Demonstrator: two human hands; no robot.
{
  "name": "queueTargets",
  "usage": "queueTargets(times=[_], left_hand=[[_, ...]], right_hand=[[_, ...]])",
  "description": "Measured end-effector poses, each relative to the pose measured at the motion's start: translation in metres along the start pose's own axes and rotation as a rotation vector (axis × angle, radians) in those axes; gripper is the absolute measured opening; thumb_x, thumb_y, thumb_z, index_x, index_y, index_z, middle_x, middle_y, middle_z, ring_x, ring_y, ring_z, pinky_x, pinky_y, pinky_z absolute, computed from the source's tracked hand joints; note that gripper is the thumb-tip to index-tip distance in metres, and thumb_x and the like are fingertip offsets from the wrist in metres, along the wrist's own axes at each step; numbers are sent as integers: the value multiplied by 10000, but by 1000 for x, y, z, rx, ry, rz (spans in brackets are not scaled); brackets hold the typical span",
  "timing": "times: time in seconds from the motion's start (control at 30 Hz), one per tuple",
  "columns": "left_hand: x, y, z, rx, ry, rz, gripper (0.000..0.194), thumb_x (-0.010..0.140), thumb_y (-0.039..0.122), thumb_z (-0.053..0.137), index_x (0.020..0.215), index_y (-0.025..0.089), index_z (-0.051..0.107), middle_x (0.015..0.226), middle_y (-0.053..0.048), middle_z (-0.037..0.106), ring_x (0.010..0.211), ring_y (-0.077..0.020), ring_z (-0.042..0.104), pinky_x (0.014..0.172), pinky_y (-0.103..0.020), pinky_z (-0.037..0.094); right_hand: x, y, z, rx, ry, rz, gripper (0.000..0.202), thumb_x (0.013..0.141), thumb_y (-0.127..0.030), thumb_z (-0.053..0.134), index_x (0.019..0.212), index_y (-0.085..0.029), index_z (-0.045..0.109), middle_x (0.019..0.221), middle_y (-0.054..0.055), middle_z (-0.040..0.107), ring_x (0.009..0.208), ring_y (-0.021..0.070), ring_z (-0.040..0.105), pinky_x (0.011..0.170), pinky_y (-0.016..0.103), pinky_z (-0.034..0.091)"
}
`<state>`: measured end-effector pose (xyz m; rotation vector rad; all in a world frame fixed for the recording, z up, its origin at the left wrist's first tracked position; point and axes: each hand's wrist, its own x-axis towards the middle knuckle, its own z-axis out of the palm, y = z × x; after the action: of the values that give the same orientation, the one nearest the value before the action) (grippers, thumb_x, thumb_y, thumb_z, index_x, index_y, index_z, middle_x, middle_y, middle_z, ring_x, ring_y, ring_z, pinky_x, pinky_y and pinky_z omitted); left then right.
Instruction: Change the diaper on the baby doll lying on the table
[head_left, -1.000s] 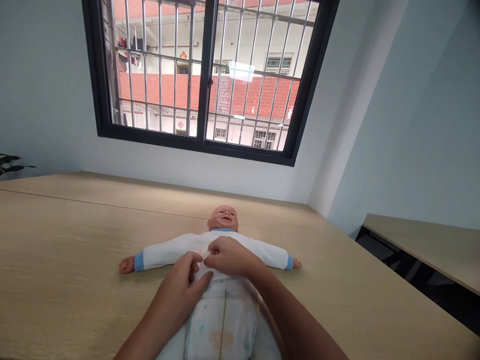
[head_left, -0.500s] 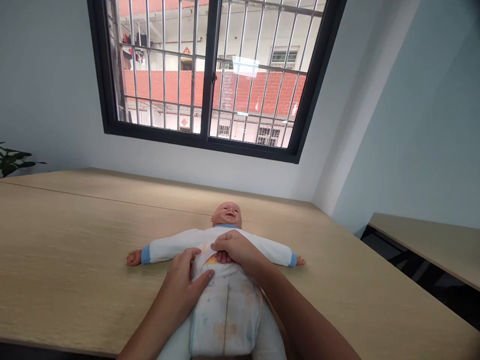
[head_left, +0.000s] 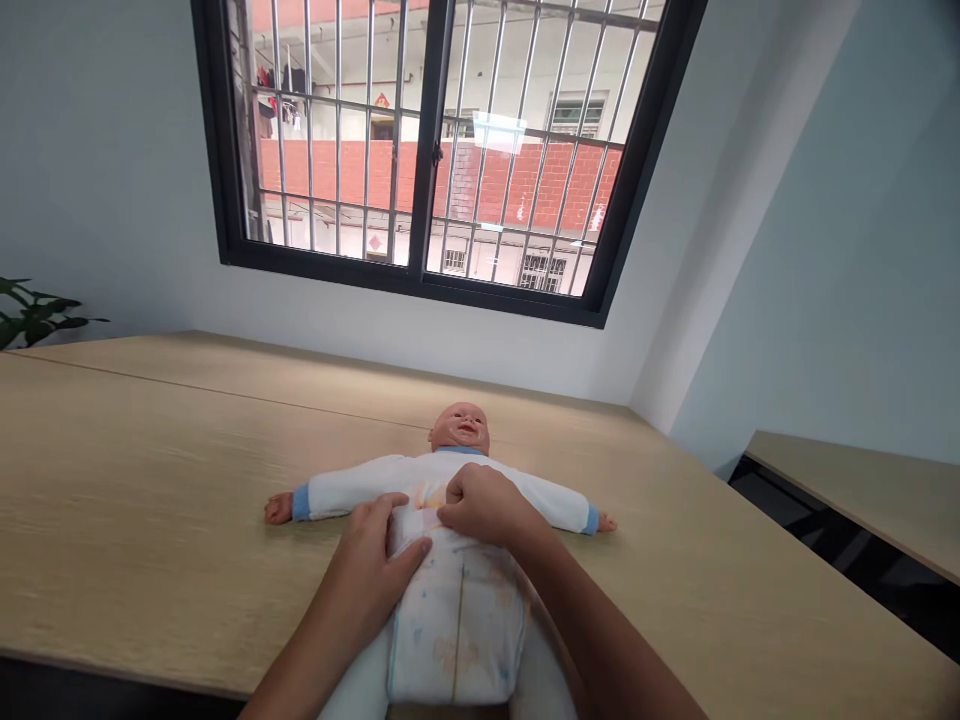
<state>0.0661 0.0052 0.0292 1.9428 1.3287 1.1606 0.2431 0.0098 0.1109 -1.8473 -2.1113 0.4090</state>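
A baby doll lies on its back on the table, arms stretched out sideways, in a white top with blue cuffs and collar. A white printed diaper with a line down its front covers the hips. My left hand grips the diaper's left side at the waist, thumb on the front panel, fingers on the upper edge. Over the waistband my right hand is closed, its fingertips pinching the diaper's waist edge near the middle. The curled fingers hide part of what it pinches.
The wooden table reaches back to the wall under a barred window. Plant leaves show at the left edge. A second, dark-sided table stands at the right.
My right hand has turned over and curled its fingers more tightly at the waistband, shifting slightly right. My left hand keeps its place on the diaper. The view has shifted slightly.
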Motion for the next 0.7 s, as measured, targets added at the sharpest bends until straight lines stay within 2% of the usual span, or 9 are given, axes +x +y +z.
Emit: queueTargets(times=[0.1,0.17,0.23,0.33,0.4,0.5,0.7], left_hand=[[-4,11,-7,116,-43,210,309,879,306,526,1141,209,657,1213,-107,659,1160,-274,599,1030,-418,470],[-6,16,-11,164,-131,312,325,918,233,441,1118,244,696,1231,-68,692,1148,-235,634,1035,-381,485],[-8,18,-12,216,-191,362,399,925,181,390,1177,239,694,1294,-55,677,1170,-216,641,1053,-377,490],[-8,19,-13,304,-232,385,502,890,97,373,1306,215,628,1410,-48,592,1261,-195,587,1103,-378,457],[-8,20,-13,342,-272,378,572,856,53,381,1366,222,578,1458,-34,535,1316,-186,536,1130,-375,426],[-8,23,-15,396,-345,352,663,823,23,384,1438,244,498,1511,-16,456,1391,-188,442,1165,-396,372],[-4,24,-15,420,-431,305,713,797,8,357,1455,255,475,1519,-7,450,1396,-189,438,1177,-420,349]], right_hand=[[3,-1,-3,-21,-69,7,307,646,-215,611,459,-200,368,485,-29,327,493,106,263,495,304,164],[6,3,-6,24,-96,0,377,659,-280,655,464,-199,343,479,-41,294,484,98,256,475,296,160],[9,11,-12,133,-150,-14,410,691,-371,673,486,-202,361,468,-53,290,465,90,263,450,280,177],[10,33,-25,379,-234,-14,381,789,-463,612,562,-193,469,471,-60,387,435,79,323,440,243,261],[8,52,-35,486,-207,-13,369,829,-461,585,602,-180,507,499,-53,454,437,72,375,463,226,319],[-1,80,-47,491,-156,-3,364,843,-422,588,596,-165,517,520,-40,503,447,67,429,476,214,341],[-25,126,-51,503,-321,87,353,855,-440,595,669,-140,604,613,10,627,517,76,535,472,189,337]])
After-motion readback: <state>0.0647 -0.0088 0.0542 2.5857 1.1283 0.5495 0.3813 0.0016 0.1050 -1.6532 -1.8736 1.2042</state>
